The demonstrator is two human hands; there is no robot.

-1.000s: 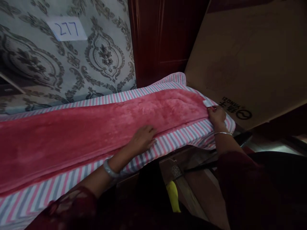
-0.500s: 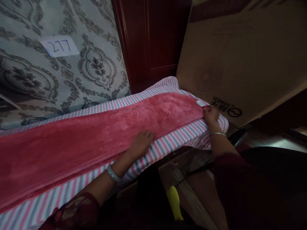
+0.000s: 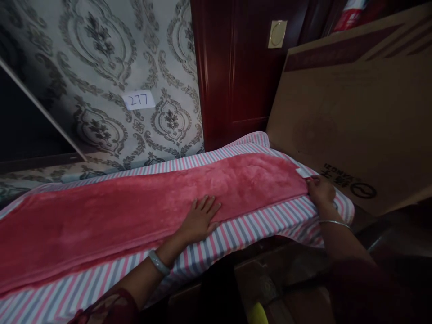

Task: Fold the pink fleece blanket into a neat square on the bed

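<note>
Both hands at blanket [image 3: 151, 202] edge

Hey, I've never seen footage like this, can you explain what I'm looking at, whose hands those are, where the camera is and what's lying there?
The one picture comes from a camera worn on a person's head, looking forward and down, so both hands are the wearer's own. The left hand lies flat, fingers spread, on the near edge of a red fleece blanket. The right hand grips the blanket's far corner by a small white tag. The blanket lies folded long on a pink, grey and white striped sheet. Behind are patterned wallpaper with a paper label reading 277, a dark red door and a large cardboard box.
</note>
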